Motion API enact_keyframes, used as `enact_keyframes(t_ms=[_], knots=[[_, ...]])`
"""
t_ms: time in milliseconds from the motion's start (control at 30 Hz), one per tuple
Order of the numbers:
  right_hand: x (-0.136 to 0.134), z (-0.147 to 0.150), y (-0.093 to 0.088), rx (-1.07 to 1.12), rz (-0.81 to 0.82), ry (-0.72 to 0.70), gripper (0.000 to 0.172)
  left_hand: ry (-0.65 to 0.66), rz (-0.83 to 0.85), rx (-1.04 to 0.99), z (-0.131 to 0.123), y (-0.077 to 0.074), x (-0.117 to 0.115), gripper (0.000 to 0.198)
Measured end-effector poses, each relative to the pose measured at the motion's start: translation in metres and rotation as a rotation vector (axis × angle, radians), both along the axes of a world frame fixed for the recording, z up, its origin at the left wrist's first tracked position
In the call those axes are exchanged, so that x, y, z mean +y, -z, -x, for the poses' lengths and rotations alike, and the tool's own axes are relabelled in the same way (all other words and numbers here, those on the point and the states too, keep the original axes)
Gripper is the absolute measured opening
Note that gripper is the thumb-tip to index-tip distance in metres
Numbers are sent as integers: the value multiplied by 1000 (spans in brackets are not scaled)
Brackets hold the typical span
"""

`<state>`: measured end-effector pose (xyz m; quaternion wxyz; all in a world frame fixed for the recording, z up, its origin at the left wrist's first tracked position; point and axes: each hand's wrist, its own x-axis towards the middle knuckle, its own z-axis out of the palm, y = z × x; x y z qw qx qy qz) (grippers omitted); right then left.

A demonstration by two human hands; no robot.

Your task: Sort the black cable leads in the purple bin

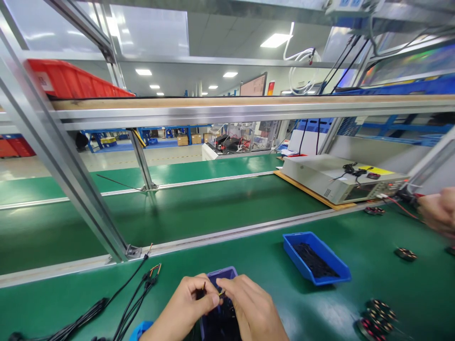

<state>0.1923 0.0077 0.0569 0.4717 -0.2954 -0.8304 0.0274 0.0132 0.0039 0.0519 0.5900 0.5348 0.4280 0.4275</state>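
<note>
Lying leftmost, black cables (101, 304) end in orange tips. The left hand (190, 298) pinches a small yellow wire piece (222, 294) over a purple bin (227, 272); the right hand (253, 303) curls against it, its grip unclear. Both hands partly hide the bin's dark contents. Rightward sit a blue tray (296, 258) of black pieces (313, 260), round parts (381, 313), and a co-worker's blurred, cut-off hand (439, 213).

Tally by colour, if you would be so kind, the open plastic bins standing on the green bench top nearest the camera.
Blue rectangular plastic bin: 1
Purple rectangular plastic bin: 1
Total: 2
</note>
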Motion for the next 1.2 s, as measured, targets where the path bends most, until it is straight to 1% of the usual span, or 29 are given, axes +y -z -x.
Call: enact_keyframes(t_ms=[167, 333, 533, 667, 767, 800, 867, 933, 1000, 1067, 1100, 1133, 1167, 1200], knots=[[0, -3, -1, 27, 44, 9, 29, -1, -2, 9, 0, -2, 1, 36], [-2, -3, -5, 16, 43, 1, 27, 1, -10, 28, 0, -4, 0, 34], [-3, -4, -5, 11, 64, 6, 29, 1, -25, 17, 0, -3, 0, 37], [-2, -3, -3, -45, 27, 14, 32, 15, -16, 2, 0, -3, 2, 40], [-1, -4, -4, -121, -5, -22, 37, 18, 13, -24, 0, -4, 2, 41], [-1, -6, -4, -141, 4, -32, 41, 9, 26, -30, 1, -4, 1, 42], [-2, -11, -6, -149, 52, 6, 45, -23, 58, -30, 2, -7, 1, 44], [-4, -14, -4, -173, 156, 52, 42, -44, 90, -20, 3, -10, 0, 45], [-6, -14, 5, -258, 257, -11, 34, -45, 114, -10, 5, -14, 0, 45], [-7, -8, 25, -344, 249, -124, 32, -45, 132, -4, 6, -17, 0, 44], [-7, -3, 38, -350, 189, -127, 27, -51, 139, -6, 6, -18, 0, 43], [-7, 1, 52, -333, 105, -99, 19, -57, 149, -10, 6, -18, 0, 42], [-8, 6, 65, -338, 53, -70, 16, -66, 158, -14, 5, -18, 0, 41], [-9, 8, 76, -352, 3, -45, 19, -76, 164, -19, 5, -18, 0, 40]])
